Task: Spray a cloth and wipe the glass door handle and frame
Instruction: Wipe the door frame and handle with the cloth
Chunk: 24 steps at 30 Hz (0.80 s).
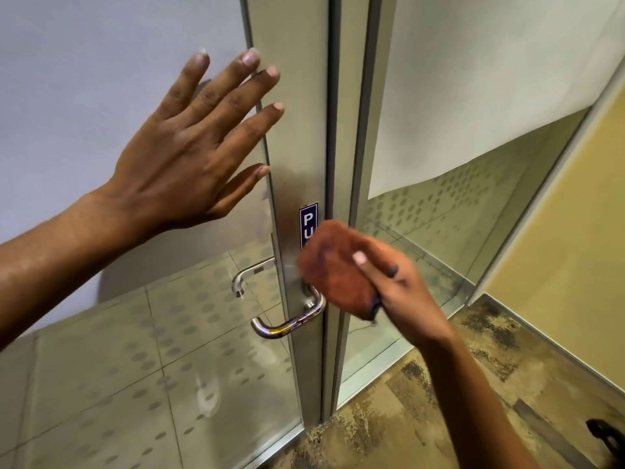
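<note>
Two hands: left hand [189, 143] spread flat on frosted glass door [84, 79], smear risk; right hand [402, 292] gripping blurred rust-brown cloth [338, 265] above curved steel lever handle [291, 324], may skip it.

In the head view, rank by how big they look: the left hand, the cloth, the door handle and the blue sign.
1. Left hand, though it is nearest the camera
2. Cloth
3. Door handle
4. Blue sign, partly hidden by the cloth

A person's left hand [189, 143] lies flat on the frosted glass door panel [101, 79], left of the brushed metal door frame [297, 130]. Lower right, the right hand [399, 292] holds a rust-brown cloth [338, 265] before the frame, just above the curved steel handle [291, 324].
</note>
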Tool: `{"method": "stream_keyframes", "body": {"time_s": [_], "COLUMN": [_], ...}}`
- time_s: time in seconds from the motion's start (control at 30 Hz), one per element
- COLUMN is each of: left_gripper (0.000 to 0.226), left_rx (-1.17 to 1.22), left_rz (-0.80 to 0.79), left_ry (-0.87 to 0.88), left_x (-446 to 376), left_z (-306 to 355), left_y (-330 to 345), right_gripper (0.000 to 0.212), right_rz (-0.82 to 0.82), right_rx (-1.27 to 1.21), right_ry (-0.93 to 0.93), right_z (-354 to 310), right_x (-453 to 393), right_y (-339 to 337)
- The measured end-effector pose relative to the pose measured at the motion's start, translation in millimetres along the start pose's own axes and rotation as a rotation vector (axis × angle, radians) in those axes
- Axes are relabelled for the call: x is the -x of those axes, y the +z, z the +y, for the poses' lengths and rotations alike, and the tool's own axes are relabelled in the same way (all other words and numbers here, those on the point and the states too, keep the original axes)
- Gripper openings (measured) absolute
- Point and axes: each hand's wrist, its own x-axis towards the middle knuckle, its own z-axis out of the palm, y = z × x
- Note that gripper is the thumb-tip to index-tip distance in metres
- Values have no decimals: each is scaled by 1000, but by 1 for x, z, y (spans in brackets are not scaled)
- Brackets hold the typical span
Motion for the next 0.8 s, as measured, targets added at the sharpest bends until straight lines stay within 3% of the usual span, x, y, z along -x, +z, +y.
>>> {"method": "stream_keyframes", "body": {"time_s": [0.17, 0.3, 0.4, 0.6, 0.8], "left_gripper": [60, 60, 60, 60, 61], "left_rx": [-18, -11, -21, -35, -34], "left_rz": [-17, -29, -40, -61, -80], "left_ry": [-8, -21, -24, -24, -33], "left_x": [-1, -1, -2, -2, -2], "left_z": [0, 0, 0, 0, 1], "left_y": [0, -1, -2, -2, -3], "right_gripper": [38, 45, 66, 61, 90], "right_rz": [74, -32, -225, -493, -672], "right_rx": [374, 773, 954, 871, 886], "right_ry": [-246, -369, -415, -364, -442], "right_z": [15, 55, 89, 104, 91], "right_x": [8, 7, 7, 1, -21], "right_y": [-31, -14, -3, -10, -20]}}
